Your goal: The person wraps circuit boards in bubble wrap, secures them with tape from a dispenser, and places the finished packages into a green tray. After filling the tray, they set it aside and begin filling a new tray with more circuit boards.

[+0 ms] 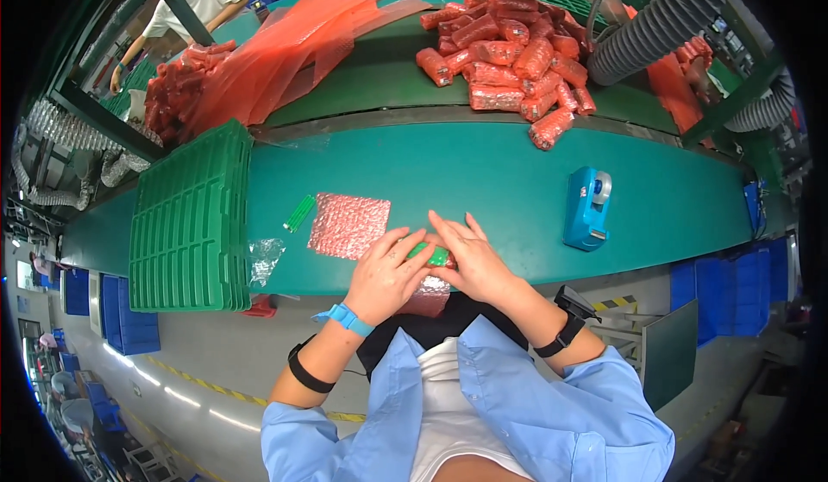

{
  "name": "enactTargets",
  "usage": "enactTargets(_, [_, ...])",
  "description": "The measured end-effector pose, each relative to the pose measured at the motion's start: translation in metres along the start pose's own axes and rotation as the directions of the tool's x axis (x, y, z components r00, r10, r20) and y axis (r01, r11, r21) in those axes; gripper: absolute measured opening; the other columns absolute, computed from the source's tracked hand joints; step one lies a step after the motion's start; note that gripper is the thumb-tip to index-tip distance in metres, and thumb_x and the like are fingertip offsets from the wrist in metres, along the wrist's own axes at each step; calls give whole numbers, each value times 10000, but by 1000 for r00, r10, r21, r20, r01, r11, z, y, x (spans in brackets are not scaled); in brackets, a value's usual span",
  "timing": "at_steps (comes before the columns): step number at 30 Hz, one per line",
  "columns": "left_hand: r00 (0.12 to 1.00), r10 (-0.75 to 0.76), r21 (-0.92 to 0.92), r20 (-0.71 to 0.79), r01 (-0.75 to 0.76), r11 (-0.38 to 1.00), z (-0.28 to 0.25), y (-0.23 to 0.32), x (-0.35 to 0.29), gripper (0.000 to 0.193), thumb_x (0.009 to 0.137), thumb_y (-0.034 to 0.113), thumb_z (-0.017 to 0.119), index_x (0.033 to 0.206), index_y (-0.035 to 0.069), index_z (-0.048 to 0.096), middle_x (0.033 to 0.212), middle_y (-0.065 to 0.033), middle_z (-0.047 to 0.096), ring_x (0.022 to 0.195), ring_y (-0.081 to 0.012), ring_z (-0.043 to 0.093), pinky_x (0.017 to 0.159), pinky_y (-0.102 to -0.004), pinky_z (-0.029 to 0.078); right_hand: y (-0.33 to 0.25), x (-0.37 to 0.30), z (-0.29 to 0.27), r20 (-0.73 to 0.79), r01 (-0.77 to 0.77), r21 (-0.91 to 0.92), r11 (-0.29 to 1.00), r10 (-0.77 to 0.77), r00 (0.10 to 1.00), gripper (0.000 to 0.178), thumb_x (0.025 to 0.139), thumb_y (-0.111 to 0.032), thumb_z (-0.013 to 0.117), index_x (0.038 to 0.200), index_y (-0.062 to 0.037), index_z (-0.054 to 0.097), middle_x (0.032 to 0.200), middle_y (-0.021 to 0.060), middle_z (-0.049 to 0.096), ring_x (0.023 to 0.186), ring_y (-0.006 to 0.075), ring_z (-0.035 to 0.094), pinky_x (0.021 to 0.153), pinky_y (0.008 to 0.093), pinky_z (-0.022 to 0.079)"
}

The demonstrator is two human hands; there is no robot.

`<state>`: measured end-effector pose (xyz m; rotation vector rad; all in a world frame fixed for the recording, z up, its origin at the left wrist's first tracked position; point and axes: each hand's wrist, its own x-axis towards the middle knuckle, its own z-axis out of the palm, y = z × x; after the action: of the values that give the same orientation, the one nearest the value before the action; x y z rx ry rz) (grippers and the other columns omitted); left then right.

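Both hands' grip half-closed: left hand (382, 275) and right hand (479, 264) hold green circuit board (439, 256) between them, pink bubble wrap (428, 297) just below; board probably light, stiff, fragile, take edges.

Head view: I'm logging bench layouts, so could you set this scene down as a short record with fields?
Left hand: fingers at a small green piece; grip partly hidden
Right hand: at the same piece, fingers spread
Left of hands: pink bubble-wrap sheet, flat; beyond it, a green strip
Far left: stacked green trays; crumpled clear plastic beside them
Right: blue tape dispenser
Beyond bench: heap of red wrapped bundles
Surface: teal bench
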<state>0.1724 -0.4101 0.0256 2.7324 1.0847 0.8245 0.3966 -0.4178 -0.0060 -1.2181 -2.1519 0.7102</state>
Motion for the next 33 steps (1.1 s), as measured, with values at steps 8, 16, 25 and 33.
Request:
enactTargets(8, [996,-72,-86,-48,68,994,3,39,47,311,836,96,852,1145,95,815,1266,-88,747,1196,-353,677,1003,-463,587,11,-12,-57,43,-62,108,992,58,997,1048,902,-235,856,1739,-104,239,1506,84,668,1475,357,539,1267,703,288])
enactTargets(16, [996,-27,-260,85,48,964,-13,42,62,274,850,90,837,1124,94,826,1206,-81,762,1114,-347,706,952,-464,589,-1,-19,-75,59,-63,134,989,55,997,1026,911,-262,847,1732,-98,254,1538,153,624,1503,384,510,1269,696,293])
enactTargets(25, [997,-49,-340,60,66,938,3,-25,7,257,873,85,815,1129,75,828,1178,-112,766,1122,-347,706,954,-453,586,15,10,-15,39,-85,87,993,81,996,720,904,-276,850,1533,-57,577,1533,228,610,1499,477,482,1243,653,354])
enactTargets(33, [973,-167,-404,156,218,888,-6,-26,9,302,872,106,822,1158,87,730,1200,-98,741,1141,-363,666,1008,-478,541,-19,23,-16,64,-157,-99,983,164,984,402,879,-252,846,1213,-50,748,1416,185,679,1427,440,546,1221,554,401])
